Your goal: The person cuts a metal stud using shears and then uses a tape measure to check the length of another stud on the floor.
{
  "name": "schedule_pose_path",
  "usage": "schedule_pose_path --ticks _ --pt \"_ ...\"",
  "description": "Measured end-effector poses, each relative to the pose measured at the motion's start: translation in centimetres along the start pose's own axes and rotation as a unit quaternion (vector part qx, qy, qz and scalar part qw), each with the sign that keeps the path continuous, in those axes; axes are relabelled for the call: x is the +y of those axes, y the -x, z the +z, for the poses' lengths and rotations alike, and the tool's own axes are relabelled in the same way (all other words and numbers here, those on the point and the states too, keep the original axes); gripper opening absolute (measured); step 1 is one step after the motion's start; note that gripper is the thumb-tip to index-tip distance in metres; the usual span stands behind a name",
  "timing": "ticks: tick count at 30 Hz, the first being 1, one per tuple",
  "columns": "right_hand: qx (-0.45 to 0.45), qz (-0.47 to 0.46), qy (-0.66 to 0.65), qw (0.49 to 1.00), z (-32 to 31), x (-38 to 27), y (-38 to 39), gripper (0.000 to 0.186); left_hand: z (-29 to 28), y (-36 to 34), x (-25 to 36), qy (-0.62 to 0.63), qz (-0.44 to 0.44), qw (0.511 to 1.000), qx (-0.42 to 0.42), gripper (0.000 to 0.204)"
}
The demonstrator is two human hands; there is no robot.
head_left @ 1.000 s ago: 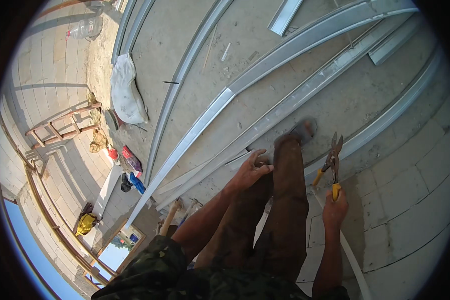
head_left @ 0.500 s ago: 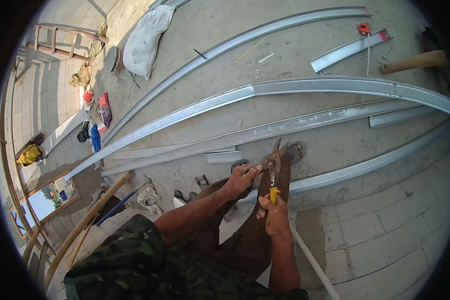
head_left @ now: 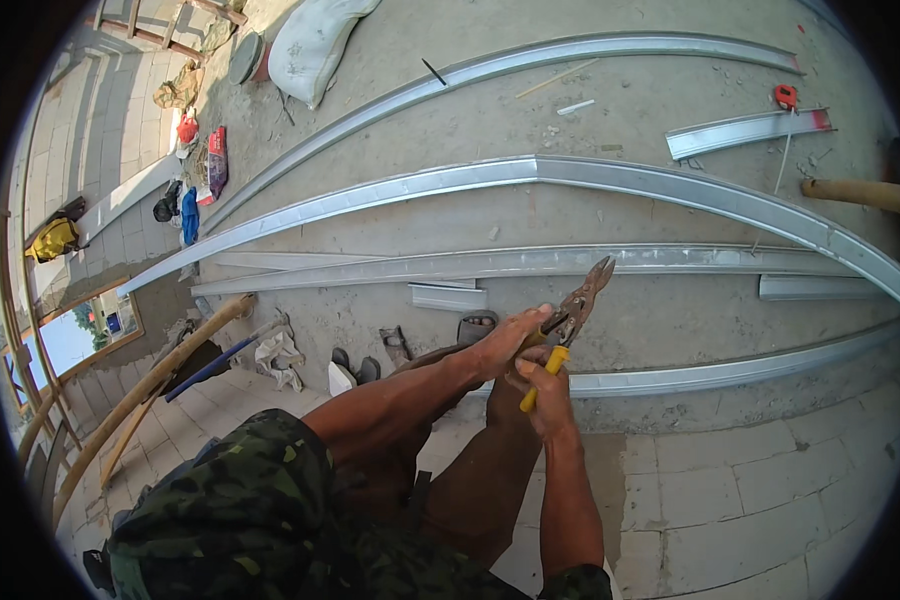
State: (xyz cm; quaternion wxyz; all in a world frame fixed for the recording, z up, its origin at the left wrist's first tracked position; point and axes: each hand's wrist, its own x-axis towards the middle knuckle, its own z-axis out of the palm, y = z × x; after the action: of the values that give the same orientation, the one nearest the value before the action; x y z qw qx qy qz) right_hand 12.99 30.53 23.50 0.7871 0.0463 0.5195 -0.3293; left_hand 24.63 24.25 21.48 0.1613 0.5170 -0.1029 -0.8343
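Observation:
I hold rusty metal snips (head_left: 584,295) with yellow handles over my legs, their blades pointing forward and right. My left hand (head_left: 505,343) is closed on one handle, and my right hand (head_left: 550,390) grips the other just behind it. My camouflage clothing (head_left: 250,500) fills the bottom left, and my sandalled foot (head_left: 477,326) shows beside the snips. Beyond them a long metal channel (head_left: 420,268) lies on the concrete floor, with short channel pieces (head_left: 448,297) next to it.
More curved channels (head_left: 338,196) cross the floor. A red tape measure (head_left: 785,97) lies at right above a wooden pole (head_left: 850,192). A white sack (head_left: 315,45), bags (head_left: 213,165) and a yellow-and-black bag (head_left: 55,237) are at upper left. Poles (head_left: 155,395) stand at lower left.
My left hand has moved over to the snips and closed on a handle. My right hand has brought the snips leftward over my legs. The whole view has turned.

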Motion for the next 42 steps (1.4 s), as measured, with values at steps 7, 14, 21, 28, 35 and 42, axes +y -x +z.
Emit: schedule_pose_path --ticks 7,14,21,28,35,42 --pt "0.012 0.006 0.051 0.999 -4.6 0.6 -4.8 0.014 -2.5 -5.5 -1.9 0.035 -0.084 0.995 -0.045 0.071" --pt "0.016 0.015 0.135 0.991 -7.9 -0.6 -10.5 0.014 -15.7 -11.3 1.3 0.061 0.047 0.982 0.17 0.091" --pt "-0.013 0.009 0.211 0.977 -7.9 -0.6 -17.5 0.016 -29.4 -21.0 3.0 0.35 0.27 0.866 0.233 0.112" --pt "-0.013 0.017 0.248 0.968 -6.6 1.6 -24.9 0.019 -32.3 -29.1 3.3 0.368 0.36 0.855 0.058 0.065" --pt "0.071 0.023 0.405 0.911 -4.5 2.9 -28.9 0.02 -31.6 -31.5 2.8 0.31 0.429 0.828 0.185 0.066" --pt "0.124 -0.033 0.495 0.859 -4.9 2.7 -27.5 0.023 -27.5 -28.1 4.0 0.298 0.455 0.807 0.231 0.061"
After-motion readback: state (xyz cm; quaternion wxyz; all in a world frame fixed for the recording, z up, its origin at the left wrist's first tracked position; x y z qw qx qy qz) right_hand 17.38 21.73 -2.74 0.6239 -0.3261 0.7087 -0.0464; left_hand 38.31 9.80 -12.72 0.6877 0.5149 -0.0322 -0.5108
